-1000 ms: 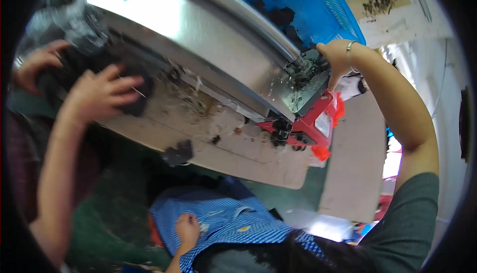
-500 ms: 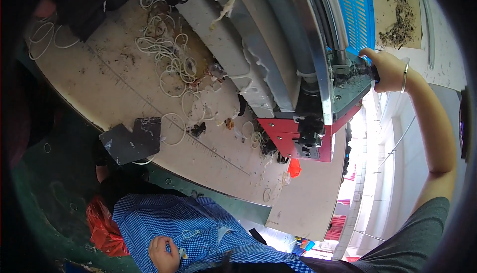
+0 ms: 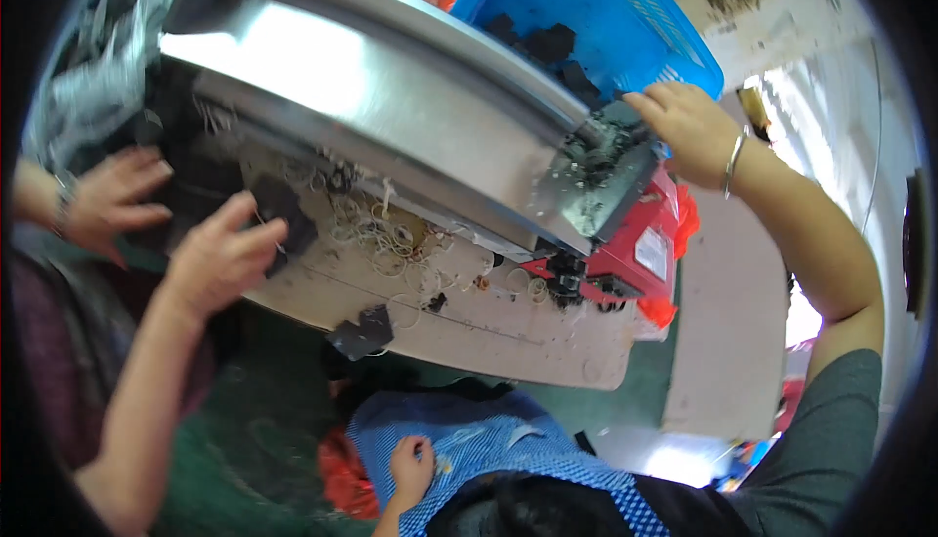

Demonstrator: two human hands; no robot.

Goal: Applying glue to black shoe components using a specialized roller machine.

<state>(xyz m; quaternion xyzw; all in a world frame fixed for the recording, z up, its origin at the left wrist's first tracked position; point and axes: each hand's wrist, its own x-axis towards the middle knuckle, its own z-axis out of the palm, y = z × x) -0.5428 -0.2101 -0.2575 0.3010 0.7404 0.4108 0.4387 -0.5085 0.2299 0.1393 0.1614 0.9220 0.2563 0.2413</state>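
My right hand (image 3: 689,127), a bangle at the wrist, is closed on the end of a metal roller machine (image 3: 322,97), at its grimy corner plate (image 3: 606,171) strewn with dark scraps. The machine has a shiny steel top and a red end housing (image 3: 635,249). My left hand (image 3: 412,469) rests low against a blue checked apron (image 3: 469,439), fingers curled; what they hold, if anything, is hidden. On the table's near edge lies a notched black piece (image 3: 363,334). At the left, a co-worker's two hands (image 3: 220,254) lie over black pieces (image 3: 283,210).
Behind the machine stands a blue plastic basket (image 3: 674,34) holding black pieces. Tangled pale cords (image 3: 376,234) litter the table (image 3: 469,337). Clear plastic sheeting (image 3: 98,87) is heaped at far left. A red plastic bag (image 3: 344,473) sits below, beside the apron.
The view has swung, bringing the co-worker's hands and the basket's inside into sight. The machine's steel top shows where the rollers did. My right hand stays at the machine's end.
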